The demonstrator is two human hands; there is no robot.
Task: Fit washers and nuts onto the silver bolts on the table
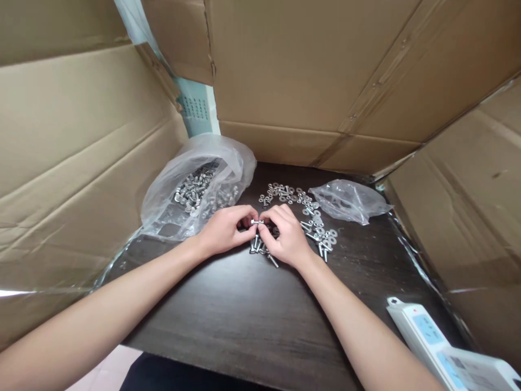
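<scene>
Near the middle of the dark table, a small silvery bolt [257,222] lies level between the fingertips of both hands. My left hand [230,228] pinches its left end, and my right hand [284,231] pinches the right end. Whether a nut or washer sits on it is too small to tell. Several bolts [256,246] lie on the table just below and between the hands. Beyond and right of my right hand, loose washers [331,233], nuts and more bolts are spread in a curved band.
An open clear plastic bag [163,190] full of bolts stands at the left rear. A flattened plastic bag [352,201] lies at the right rear. Cardboard walls [285,70] enclose the dark table [228,309]. A white power strip [423,331] is at the lower right.
</scene>
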